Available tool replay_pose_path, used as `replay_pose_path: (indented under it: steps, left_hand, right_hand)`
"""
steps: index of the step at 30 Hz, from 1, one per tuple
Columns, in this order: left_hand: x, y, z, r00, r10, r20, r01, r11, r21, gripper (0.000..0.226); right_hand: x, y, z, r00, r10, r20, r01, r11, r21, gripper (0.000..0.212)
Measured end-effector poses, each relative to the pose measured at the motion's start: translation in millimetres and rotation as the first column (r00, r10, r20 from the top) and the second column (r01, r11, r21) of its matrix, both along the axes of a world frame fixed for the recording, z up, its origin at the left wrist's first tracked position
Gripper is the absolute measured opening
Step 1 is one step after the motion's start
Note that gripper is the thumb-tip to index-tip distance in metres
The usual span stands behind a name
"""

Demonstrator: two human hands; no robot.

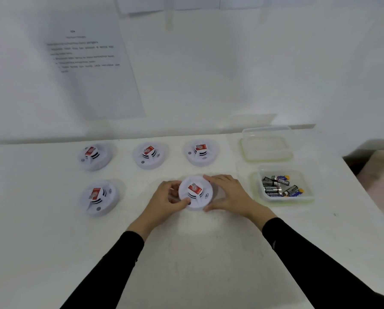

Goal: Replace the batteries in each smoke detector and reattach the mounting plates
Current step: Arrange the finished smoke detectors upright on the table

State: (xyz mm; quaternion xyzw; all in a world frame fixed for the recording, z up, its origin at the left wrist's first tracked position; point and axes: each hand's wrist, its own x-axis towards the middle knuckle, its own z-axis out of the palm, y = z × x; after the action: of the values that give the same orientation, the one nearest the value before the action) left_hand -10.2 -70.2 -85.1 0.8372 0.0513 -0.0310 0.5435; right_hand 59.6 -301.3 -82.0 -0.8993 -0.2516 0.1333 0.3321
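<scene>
Both hands are clamped around one smoke detector [195, 192] at table [53, 230] centre: left hand [165, 202] gripping at nine o'clock, right hand [227, 194] at three. Four more detectors [148, 155] lie toward ten to twelve o'clock; the battery tub [283, 186] sits at three.

Five smoke detectors are sitting on the bench [53, 253]. Three are lining the back row: one at eleven o'clock [94, 156], one at twelve [149, 155], one at one o'clock [201, 152]. A fourth [98, 197] is lying at nine o'clock, and the fifth [195, 192] is sitting at the centre, between the left hand [166, 201] and right hand [228, 195]. At three o'clock a container [309, 198] is holding batteries [276, 186]; its lid [266, 144] is lying behind it. A sheet of paper [93, 70] is hanging on the wall at eleven o'clock.
</scene>
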Motion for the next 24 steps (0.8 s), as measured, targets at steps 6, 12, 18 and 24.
replay_pose_path:
  steps: [6,12,18,24]
  left_hand:
    - [1.4,-3.9,4.0,1.000,-0.014,-0.001,0.014,1.000,-0.005,0.055]
    - [-3.3,1.0,2.5,0.999,-0.049,-0.022,0.050,0.997,0.051,0.052]
    - [-6.6,9.7,-2.3,0.996,-0.077,-0.038,0.081,0.990,0.114,0.046]
    - [-7.4,11.0,-4.4,0.996,-0.084,-0.033,0.086,0.993,0.079,0.047]
  right_hand:
    - [5.8,-2.6,-8.3,1.000,-0.010,-0.020,0.011,0.998,0.066,0.079]
    - [-3.6,-6.0,-9.7,0.999,-0.010,-0.045,0.014,0.996,0.088,0.083]
    - [-10.5,-1.1,-17.4,1.000,-0.023,-0.006,0.024,0.998,0.063,0.096]
    - [-14.7,-3.2,-18.5,0.999,0.008,0.036,-0.011,0.998,0.065,0.094]
